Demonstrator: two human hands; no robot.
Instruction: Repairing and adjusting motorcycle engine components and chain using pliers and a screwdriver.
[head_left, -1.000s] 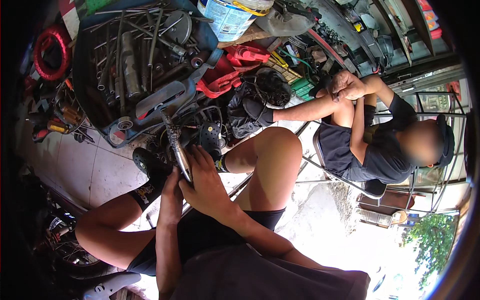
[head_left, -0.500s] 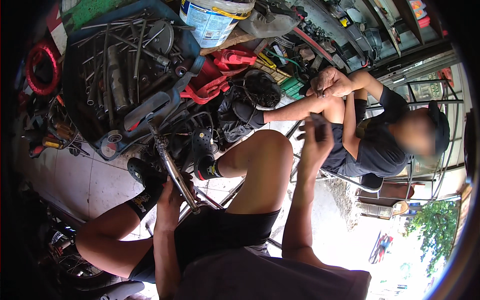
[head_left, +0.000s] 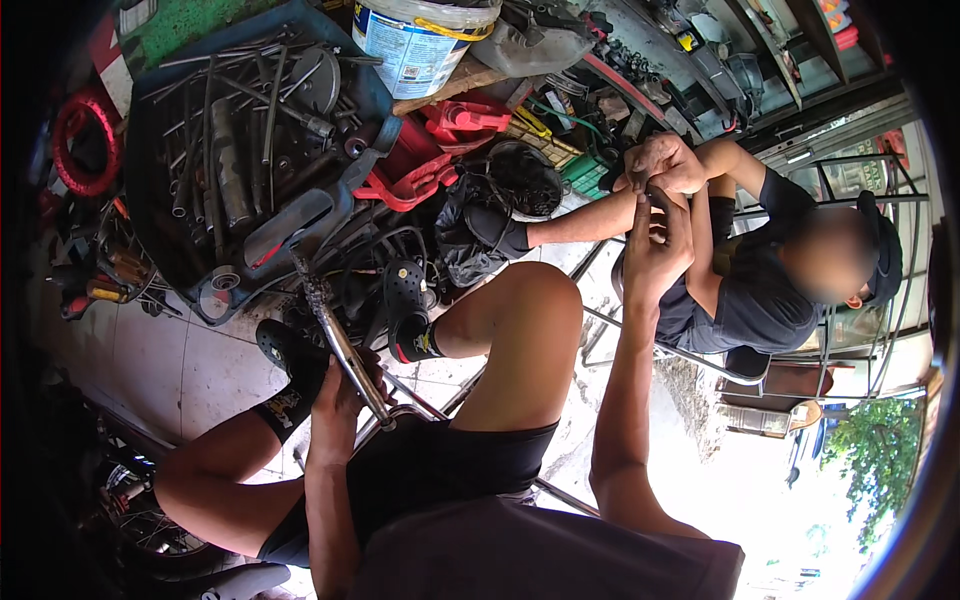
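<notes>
My left hand (head_left: 338, 395) is wrapped round a shiny metal tube (head_left: 345, 350), which stands tilted over my lap. The tube's far end is dark and greasy; its near end is by my thigh. On the right, my right hand (head_left: 663, 245) reaches out with its fingers curled and its fingertips close together. They meet the fingers of another person's hands (head_left: 668, 165); anything between the fingertips is too small to make out. That person, in a dark shirt (head_left: 755, 285) and cap, sits facing me.
A dark blue tray (head_left: 150, 235) of metal rods and tubes stands at the far left. Behind it are a white bucket (head_left: 420, 50), red plastic parts (head_left: 410, 165) and a black bag (head_left: 465, 230). A red ring (head_left: 88, 140) lies left; a wheel (head_left: 150, 515) is at lower left.
My right hand has moved outward and to the right, up to the other person's hands. My left hand keeps its hold on the metal tube, nearly unmoved.
</notes>
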